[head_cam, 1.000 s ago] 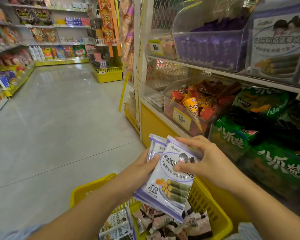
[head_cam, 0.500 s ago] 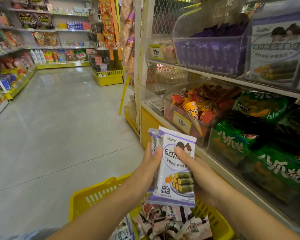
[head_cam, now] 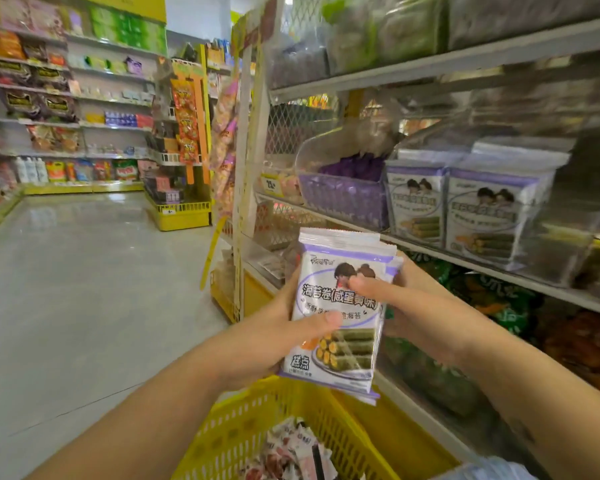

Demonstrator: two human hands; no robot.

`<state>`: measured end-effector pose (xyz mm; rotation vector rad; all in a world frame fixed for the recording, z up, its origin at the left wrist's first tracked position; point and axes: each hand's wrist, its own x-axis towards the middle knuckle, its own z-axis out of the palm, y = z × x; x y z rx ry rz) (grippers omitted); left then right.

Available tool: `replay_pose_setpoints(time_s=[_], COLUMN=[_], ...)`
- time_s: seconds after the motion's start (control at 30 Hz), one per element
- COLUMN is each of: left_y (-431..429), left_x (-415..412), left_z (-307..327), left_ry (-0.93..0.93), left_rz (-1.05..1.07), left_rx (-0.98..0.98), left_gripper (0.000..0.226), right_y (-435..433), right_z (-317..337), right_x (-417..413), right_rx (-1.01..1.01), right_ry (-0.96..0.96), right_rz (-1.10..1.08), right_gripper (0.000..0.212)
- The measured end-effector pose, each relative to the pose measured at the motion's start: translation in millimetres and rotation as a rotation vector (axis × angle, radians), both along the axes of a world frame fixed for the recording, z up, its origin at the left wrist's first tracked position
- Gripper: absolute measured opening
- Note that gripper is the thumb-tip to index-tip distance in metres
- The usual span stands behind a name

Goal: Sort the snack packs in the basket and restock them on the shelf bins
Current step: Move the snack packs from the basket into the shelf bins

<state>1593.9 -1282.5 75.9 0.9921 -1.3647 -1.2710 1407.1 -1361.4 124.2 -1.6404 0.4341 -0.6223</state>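
**Shop aisle: seaweed-roll packs held up beside the shelf**

Grey polished floor (head_cam: 84, 289) filled the left half of the frame, running back to far shelves (head_cam: 66, 109) crowded with bright packets at the upper left. Down the right side ran a white shelf (head_cam: 465, 261) with a yellow base.

At the centre we held a small stack of seaweed-roll packs (head_cam: 340, 351), upright, white with purple bands, front face towards us. Edges of further packs showed behind the front one; we could not count them. Our left hand (head_cam: 278, 337) gripped the stack from its left edge, thumb laid across the front and fingers curled behind. Our right hand (head_cam: 416, 306) pinched it from the right edge, thumb pressed on the printed picture near the top, the other fingers hidden behind.

The stack hung above the far rim of the yellow basket (head_cam: 257, 420) at the bottom centre, where loose small packets (head_cam: 291, 452) lay in a heap. It was below and to the left of matching purple-and-white bags (head_cam: 492, 213) standing on the shelf at the middle right. Just left of those bags sat a clear bin (head_cam: 343, 199) of purple wrappers, with a yellow price tag (head_cam: 270, 184) further left. Green bags (head_cam: 499, 296) lay on the shelf below, blurred.
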Motion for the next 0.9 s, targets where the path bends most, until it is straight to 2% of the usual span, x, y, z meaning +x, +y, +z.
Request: replay_pose_setpoints(time_s=[0.17, 0.23, 0.33, 0.47, 0.5, 0.53, 0.63, 0.8, 0.9], left_y=[-7, -7, -7, -16, -19, -24, -41, -83, -102], left_x=[-27, -42, -65, -90, -95, -100, -113, -134, -148], left_z=[72, 97, 131, 166, 175, 183, 206, 229, 233], left_ry=[-0.124, -0.163, -0.179, -0.216, -0.229, -0.25, -0.311, -0.407, -0.398], left_rz=[-0.027, -0.049, -0.091, -0.122, -0.121, -0.113, -0.034, 0.26, 0.368], left_rx=[-0.201, -0.271, -0.357, -0.489, -0.528, -0.567, -0.669, -0.712, -0.697], left_gripper=[0.074, 0.074, 0.069, 0.07, 0.071, 0.07, 0.059, 0.027, 0.033], right_y=[9, 12, 16, 20, 21, 21, 18, 5, -13], right_z=[83, 110, 149, 189, 198, 206, 227, 234, 230], right_x=[-47, -61, -83, -107, -113, -119, -133, -141, -147], right_rx=[-0.163, -0.193, -0.273, -0.463, -0.506, -0.551, -0.69, -1.164, -1.376], right_ry=[0.12, 0.111, 0.145, 0.216, 0.221, 0.225, 0.226, 0.183, 0.246], right_rz=[-0.108, -0.129, -0.195, -0.222, -0.239, -0.266, -0.398, -0.635, -0.726], right_gripper=[0.125, 0.133, 0.124, 0.068, 0.061, 0.059, 0.072, 0.061, 0.073])
